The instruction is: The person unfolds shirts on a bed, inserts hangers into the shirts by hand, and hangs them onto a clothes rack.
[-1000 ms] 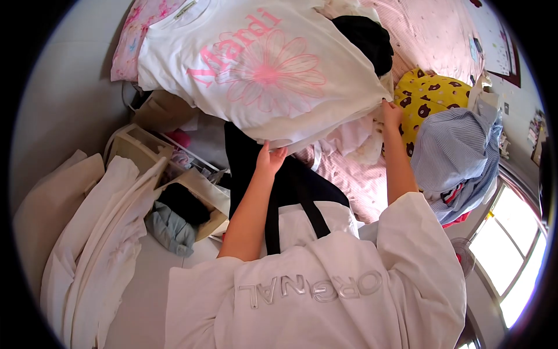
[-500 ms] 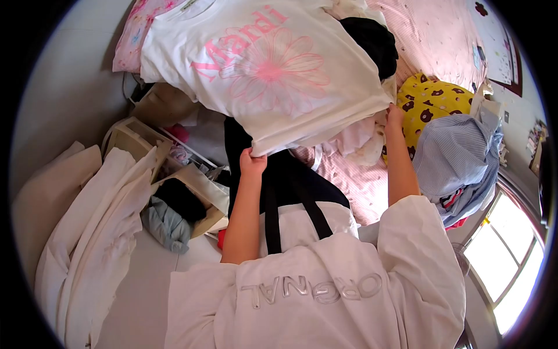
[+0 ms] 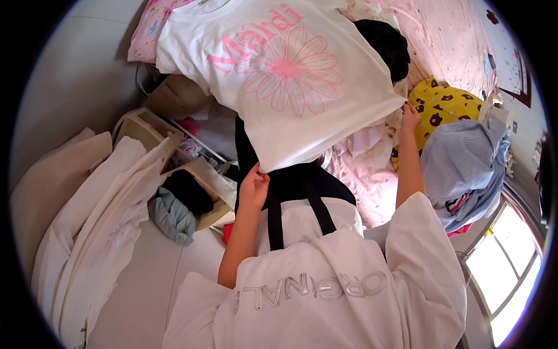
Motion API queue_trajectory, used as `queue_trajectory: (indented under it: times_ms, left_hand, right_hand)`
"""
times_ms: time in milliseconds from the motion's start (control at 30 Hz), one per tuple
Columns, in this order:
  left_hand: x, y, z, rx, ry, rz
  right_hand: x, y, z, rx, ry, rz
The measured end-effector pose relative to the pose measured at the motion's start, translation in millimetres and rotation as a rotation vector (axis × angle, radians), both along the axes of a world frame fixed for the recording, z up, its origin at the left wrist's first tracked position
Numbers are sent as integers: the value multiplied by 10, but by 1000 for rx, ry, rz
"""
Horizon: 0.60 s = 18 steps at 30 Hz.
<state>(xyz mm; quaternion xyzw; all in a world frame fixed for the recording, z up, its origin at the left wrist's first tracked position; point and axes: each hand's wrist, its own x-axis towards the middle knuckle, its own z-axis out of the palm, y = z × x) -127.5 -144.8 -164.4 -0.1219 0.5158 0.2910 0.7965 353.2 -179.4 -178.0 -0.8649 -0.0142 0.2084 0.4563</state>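
Note:
A white T-shirt (image 3: 325, 131) with a pink flower and pink "Mardi" lettering is spread out in front of me, printed side up. My left hand (image 3: 254, 187) pinches its near-left hem corner, fingers curled. At the right end of the hem, my right hand (image 3: 410, 118) is closed on the other corner. Between the two hands the hem runs fairly straight, slanting up to the right. The shirt's collar reaches the top edge of the view. Under its right side lies a black garment (image 3: 385, 47), partly covered.
On the right are a yellow bear-print cloth (image 3: 444, 104) and a blue striped garment (image 3: 456, 160) on the pink bed (image 3: 436, 41). To the left stand an open drawer or bin (image 3: 218, 200) with dark clothing and draped white cloth (image 3: 93, 227). A window (image 3: 511, 267) is at lower right.
The shirt's hem has been drawn out flatter and its left corner pulled down toward me. My left hand has lowered slightly; the whole view has shifted a little.

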Motion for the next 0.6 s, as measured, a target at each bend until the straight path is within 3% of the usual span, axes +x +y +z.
queue_trajectory:
  times_ms: [33, 133, 233, 333, 400, 433, 600]
  left_hand:
    - [-25, -6, 10, 60, 32, -5]
    - [59, -38, 24, 378, 555, -269]
    - [97, 75, -28, 733, 1014, -631]
    - [84, 216, -139, 898, 1324, -845]
    - [24, 285, -175, 866, 1404, -1007]
    - [37, 312, -151, 881, 1423, -930]
    - [-83, 420, -28, 873, 1328, -1131]
  right_hand:
    - [-27, 15, 46, -4, -32, 63]
    - [4, -23, 28, -48, -221, 409]
    - [-116, 67, -35, -335, -770, 823]
    - [-322, 173, -68, -213, -747, 852]
    - [-385, 226, -10, -367, -574, 724]
    - [-394, 253, 35, -442, -488, 656]
    - [-210, 146, 125, -504, -611, 514]
